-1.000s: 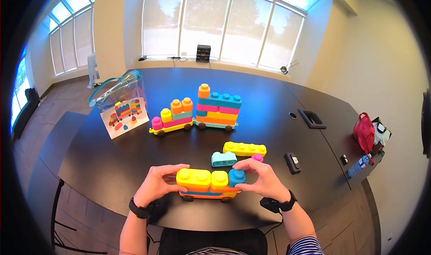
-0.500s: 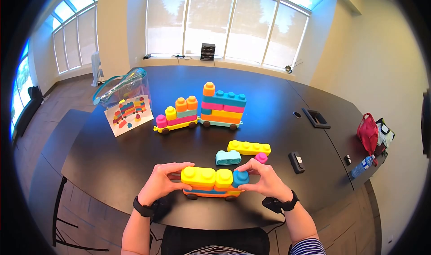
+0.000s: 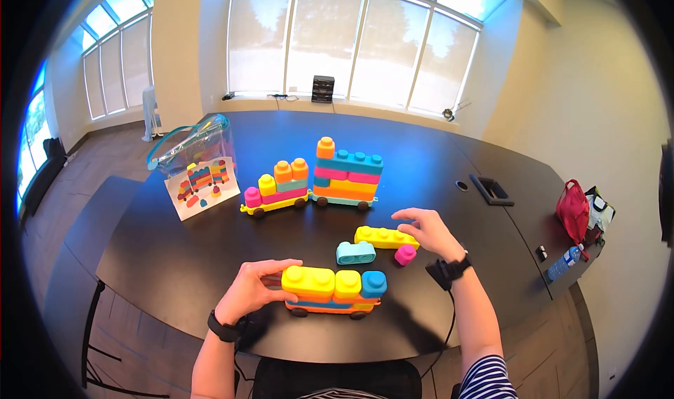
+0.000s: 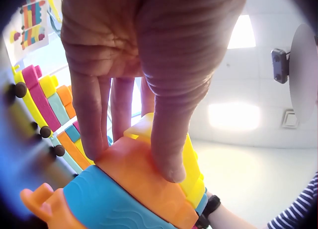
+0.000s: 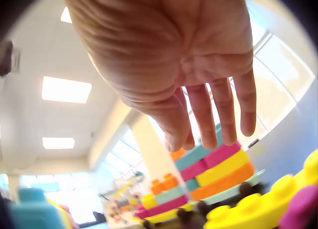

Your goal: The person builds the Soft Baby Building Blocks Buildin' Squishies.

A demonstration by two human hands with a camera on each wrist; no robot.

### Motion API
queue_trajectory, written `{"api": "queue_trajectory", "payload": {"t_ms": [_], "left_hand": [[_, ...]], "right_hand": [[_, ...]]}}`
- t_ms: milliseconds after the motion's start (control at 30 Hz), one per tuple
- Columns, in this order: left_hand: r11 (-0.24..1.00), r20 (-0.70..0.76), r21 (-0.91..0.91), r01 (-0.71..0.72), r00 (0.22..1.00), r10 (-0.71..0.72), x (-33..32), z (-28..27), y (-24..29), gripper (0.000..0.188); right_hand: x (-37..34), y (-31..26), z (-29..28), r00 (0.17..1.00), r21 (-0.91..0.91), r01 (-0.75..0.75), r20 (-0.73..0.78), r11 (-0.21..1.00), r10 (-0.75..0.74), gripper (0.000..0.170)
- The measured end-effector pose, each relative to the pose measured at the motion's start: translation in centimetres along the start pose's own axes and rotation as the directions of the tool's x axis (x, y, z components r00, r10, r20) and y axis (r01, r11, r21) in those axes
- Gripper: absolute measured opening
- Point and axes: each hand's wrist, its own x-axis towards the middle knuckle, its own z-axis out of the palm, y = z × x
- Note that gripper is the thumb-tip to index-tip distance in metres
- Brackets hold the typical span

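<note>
My left hand [image 3: 247, 290] grips the left end of a toy train car [image 3: 330, 291] built of blocks, with thumb and fingers on either side of its orange block [image 4: 131, 162]. Two yellow blocks and a blue block [image 3: 374, 284] sit in a row along its top. My right hand [image 3: 430, 233] is off the car, its fingers extended and holding nothing. It hovers over the right end of a long yellow block [image 3: 375, 237]. Close by lie a small pink block [image 3: 405, 256] and a light teal arched block [image 3: 356, 254].
Two more block-built train cars stand farther back, a low stepped one [image 3: 277, 197] and a tall one [image 3: 345, 186]. At the left, a picture card [image 3: 202, 197] leans on a clear bag [image 3: 196, 146]. A water bottle [image 3: 565, 263] and red bag [image 3: 573, 213] are at the right.
My right hand has let go of the blue block and moved up and right, over the long yellow block. The left hand stays on the train car.
</note>
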Motion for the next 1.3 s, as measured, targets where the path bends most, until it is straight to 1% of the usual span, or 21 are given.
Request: {"api": "queue_trajectory", "payload": {"t_ms": [33, 133, 167, 267, 300, 400, 467, 500, 533, 600, 700, 733, 800, 900, 1000, 1067, 1167, 1233, 1300], "left_hand": [[1.000, 0.002, -0.003, -0.001, 1.000, 0.001, 0.0, -0.1, 0.0, 0.066], [1.000, 0.012, -0.002, 0.002, 1.000, -0.002, 0.0, -0.1, 0.2, 0.066], [1.000, 0.009, -0.004, 0.003, 1.000, -0.003, 0.0, 0.0, 0.2, 0.066], [1.000, 0.009, 0.000, 0.000, 1.000, 0.000, 0.1, -0.1, 0.1, 0.066], [1.000, 0.010, 0.001, 0.007, 1.000, -0.007, 0.0, 0.0, 0.2, 0.065], [1.000, 0.013, 0.009, 0.016, 1.000, -0.016, 0.1, 0.0, 0.5, 0.063], [1.000, 0.014, 0.018, 0.009, 1.000, -0.009, 0.1, 0.0, 0.3, 0.063], [1.000, 0.013, 0.024, 0.002, 1.000, -0.003, 0.1, 0.0, 0.3, 0.063], [1.000, 0.013, 0.030, -0.003, 1.000, 0.003, 0.1, 0.0, 0.5, 0.063], [0.999, 0.012, 0.039, -0.014, 1.000, 0.013, 0.1, 0.0, 0.6, 0.064], [0.998, 0.008, 0.059, -0.025, 1.000, 0.025, 0.2, 0.1, 0.5, 0.065], [0.997, 0.006, 0.070, -0.023, 1.000, 0.023, 0.2, 0.1, 0.5, 0.066], [0.996, 0.006, 0.087, -0.008, 1.000, 0.007, 0.2, 0.2, 0.3, 0.067], [0.996, -0.005, 0.087, 0.011, 1.000, -0.010, 0.2, 0.2, 0.1, 0.070], [0.999, -0.031, 0.043, 0.003, 1.000, -0.001, 0.1, 0.4, 0.0, 0.074], [1.000, -0.035, 0.012, 0.006, 0.999, -0.005, 0.1, 0.4, 0.0, 0.075], [1.000, -0.038, 0.014, 0.009, 0.999, -0.008, 0.1, 0.3, -0.3, 0.076], [0.999, -0.039, 0.048, -0.013, 0.999, 0.015, 0.1, 0.2, -0.3, 0.075], [0.998, -0.037, 0.063, -0.020, 0.999, 0.022, 0.1, 0.2, -0.3, 0.074]], "right_hand": [[1.1, 1.3, 0.1, 1.000, -0.146, -0.017, -0.001, 0.989, 0.017, 0.033], [3.4, 5.0, 1.7, 0.974, -0.329, -0.079, 0.175, 0.941, 0.143, 0.040], [4.0, 5.4, 2.1, 0.969, -0.345, -0.057, 0.206, 0.937, 0.135, 0.050], [4.9, 5.1, 2.7, 0.913, -0.415, -0.067, 0.341, 0.908, 0.223, 0.059], [5.3, 6.3, 3.4, 0.917, -0.421, -0.052, 0.339, 0.905, 0.211, 0.061], [5.1, 5.5, 3.4, 0.944, -0.432, -0.050, 0.273, 0.901, 0.184, 0.060], [5.0, 5.6, 3.1, 0.995, -0.398, 0.031, 0.097, 0.917, 0.009, 0.060], [4.9, 5.7, 3.0, 0.997, -0.387, 0.074, 0.007, 0.919, -0.077, 0.061], [4.2, 3.2, 2.1, 0.992, -0.356, 0.106, -0.029, 0.928, -0.124, 0.064], [3.0, -1.6, 1.0, 0.967, -0.196, 0.207, -0.105, 0.958, -0.231, 0.064], [0.3, -8.1, 1.0, 0.879, -0.027, 0.466, -0.096, 0.884, -0.467, 0.063], [-1.0, -10.6, 0.8, 0.910, 0.033, 0.415, -0.007, 0.909, -0.415, 0.064], [-2.6, -13.3, 1.4, 0.896, -0.022, 0.442, 0.063, 0.897, -0.440, 0.066], [-3.2, -14.1, 3.1, 0.875, -0.110, 0.481, 0.124, 0.870, -0.468, 0.066], [-3.2, -13.3, 4.6, 0.849, -0.150, 0.525, 0.156, 0.838, -0.504, 0.063], [-3.2, -13.2, 5.1, 0.854, -0.186, 0.519, 0.157, 0.834, -0.497, 0.064], [-3.4, -13.1, 5.6, 0.862, -0.235, 0.507, 0.148, 0.829, -0.485, 0.066], [-3.5, -13.1, 5.8, 0.866, -0.255, 0.500, 0.153, 0.828, -0.476, 0.067], [-4.0, -12.9, 6.2, 0.853, -0.313, 0.520, 0.136, 0.795, -0.504, 0.067]]}}
